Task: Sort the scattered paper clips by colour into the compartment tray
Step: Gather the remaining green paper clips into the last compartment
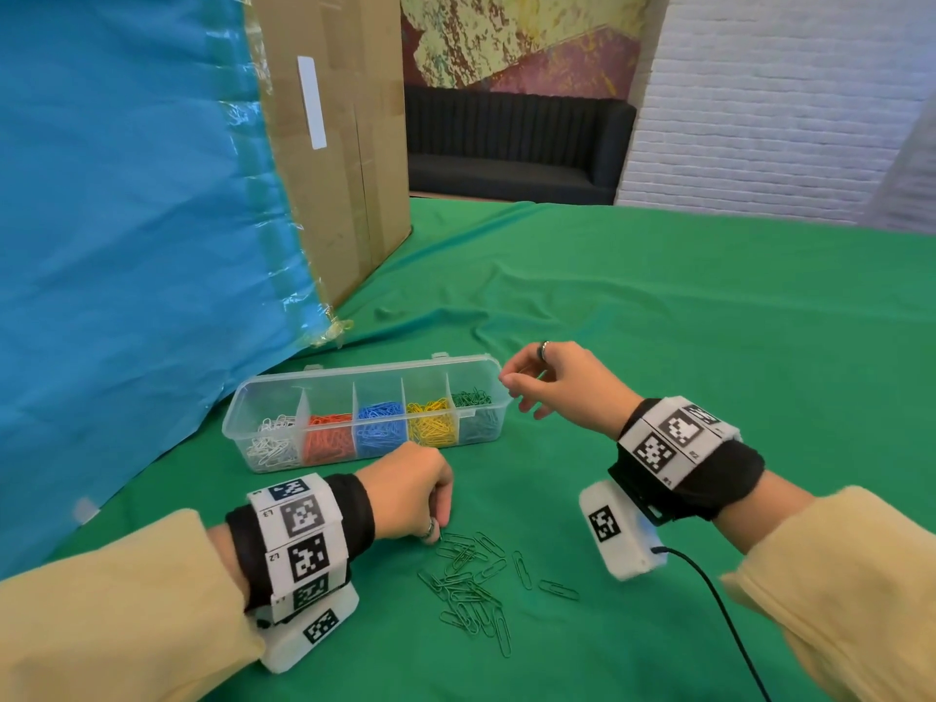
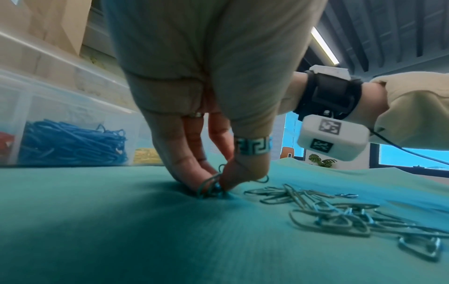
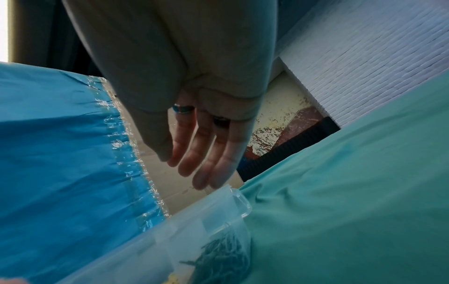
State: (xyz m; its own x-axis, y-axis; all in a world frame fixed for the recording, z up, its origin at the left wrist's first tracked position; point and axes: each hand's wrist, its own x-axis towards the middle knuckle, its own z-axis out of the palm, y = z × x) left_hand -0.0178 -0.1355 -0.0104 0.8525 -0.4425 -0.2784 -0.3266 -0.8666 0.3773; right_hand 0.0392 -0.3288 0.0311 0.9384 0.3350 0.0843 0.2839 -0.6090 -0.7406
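your left hand (image 1: 411,491) pinches green wire paper clips (image 2: 210,187) off the green cloth (image 1: 658,347) for lifting, while your right hand (image 1: 562,382), fingers loose and empty, hovers at 3 o'clock of the clear plastic compartment tray (image 1: 283,390).

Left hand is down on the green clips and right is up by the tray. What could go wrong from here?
The left hand pinches several dark green wire paper clips at once; some may drop on the way. The loose pile of green clips barely stands out on the green tablecloth, so strays are easily missed. The open right hand could nudge the clear plastic compartment tray.

Left hand (image 2: 209,107) fingers (image 2: 184,169) around green clips (image 2: 210,187)
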